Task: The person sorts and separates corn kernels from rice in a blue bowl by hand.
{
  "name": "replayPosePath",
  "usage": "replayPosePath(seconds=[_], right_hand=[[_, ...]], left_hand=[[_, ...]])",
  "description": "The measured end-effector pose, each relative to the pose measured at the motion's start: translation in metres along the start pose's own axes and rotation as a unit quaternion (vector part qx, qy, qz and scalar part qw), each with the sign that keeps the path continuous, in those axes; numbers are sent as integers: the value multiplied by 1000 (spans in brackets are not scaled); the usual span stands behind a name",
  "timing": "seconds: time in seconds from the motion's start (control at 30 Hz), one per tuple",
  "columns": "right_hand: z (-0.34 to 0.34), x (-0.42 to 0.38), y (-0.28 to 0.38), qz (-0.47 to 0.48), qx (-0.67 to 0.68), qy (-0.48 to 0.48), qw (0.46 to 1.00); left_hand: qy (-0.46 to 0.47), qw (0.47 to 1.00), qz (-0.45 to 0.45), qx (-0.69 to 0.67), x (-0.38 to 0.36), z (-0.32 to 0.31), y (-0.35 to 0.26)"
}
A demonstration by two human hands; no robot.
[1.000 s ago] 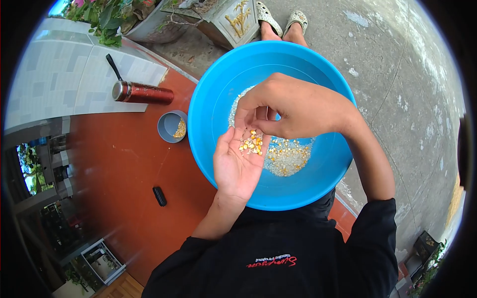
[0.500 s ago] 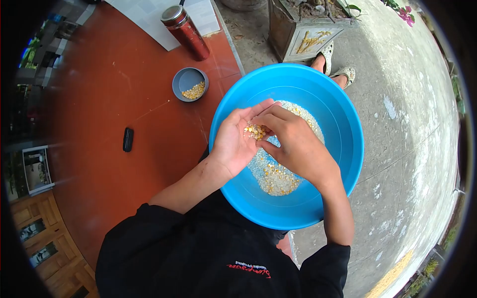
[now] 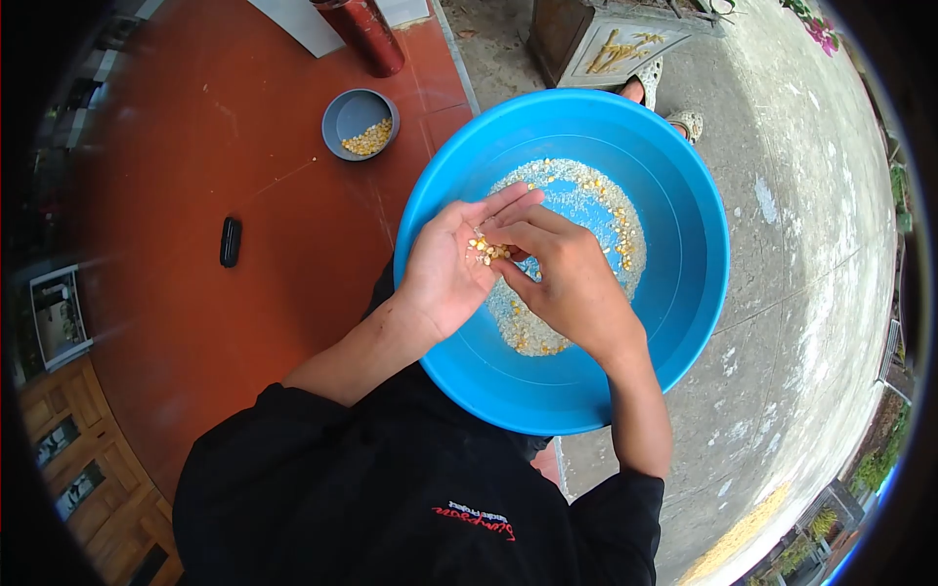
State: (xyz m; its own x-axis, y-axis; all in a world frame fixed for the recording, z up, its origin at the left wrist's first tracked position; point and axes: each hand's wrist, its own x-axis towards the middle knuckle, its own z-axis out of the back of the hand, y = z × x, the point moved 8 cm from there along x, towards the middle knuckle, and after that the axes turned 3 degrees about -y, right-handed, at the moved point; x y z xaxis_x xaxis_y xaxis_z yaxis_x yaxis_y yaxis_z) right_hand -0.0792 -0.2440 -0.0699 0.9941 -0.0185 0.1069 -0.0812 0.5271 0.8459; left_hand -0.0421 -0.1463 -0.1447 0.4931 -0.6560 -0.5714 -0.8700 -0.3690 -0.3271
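Observation:
My left hand (image 3: pixel 442 266) is palm up and slightly cupped above a blue basin (image 3: pixel 674 264), holding a small heap of yellow corn kernels (image 3: pixel 486 250). Over that palm, my right hand (image 3: pixel 570 276) has its thumb and fingers pinched together at the edge of the heap. Its fingertips are partly hidden among the kernels. Inside the basin, white rice grains (image 3: pixel 625 210) mixed with more corn lie in a rough ring, with blue bottom showing through. A small grey bowl (image 3: pixel 337 115) on the red tiled floor holds corn kernels too.
A red thermos (image 3: pixel 363 37) stands at the floor's edge beyond the grey bowl. A black oblong object (image 3: pixel 231 242) lies to the left. Past the basin are a planter box (image 3: pixel 611 49) and speckled clogs (image 3: pixel 688 124) on a person's feet. Grey concrete (image 3: pixel 772 264) runs along the right.
The view has shifted, and the bowl and thermos sit higher in it. My right fingers still pinch at the kernels in my left palm. More rice and corn shows at the basin's far side.

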Motion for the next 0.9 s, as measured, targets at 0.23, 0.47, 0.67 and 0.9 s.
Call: replayPosePath(seconds=[0.23,0.47,0.67,0.9], right_hand=[[2,1,-3,7,-3,-10,1000],[20,4,-12,-75,142,-27,987],[25,1,-60,-213,628,-81,744],[15,4,-51,-228,603,-69,761]], left_hand=[[4,1000,10,-9,-1,-2,1],[30,999,13,-44,0,-13,-3],[47,995,6,-88,2,-21,-8],[62,993,10,-104,0,-23,-9]])
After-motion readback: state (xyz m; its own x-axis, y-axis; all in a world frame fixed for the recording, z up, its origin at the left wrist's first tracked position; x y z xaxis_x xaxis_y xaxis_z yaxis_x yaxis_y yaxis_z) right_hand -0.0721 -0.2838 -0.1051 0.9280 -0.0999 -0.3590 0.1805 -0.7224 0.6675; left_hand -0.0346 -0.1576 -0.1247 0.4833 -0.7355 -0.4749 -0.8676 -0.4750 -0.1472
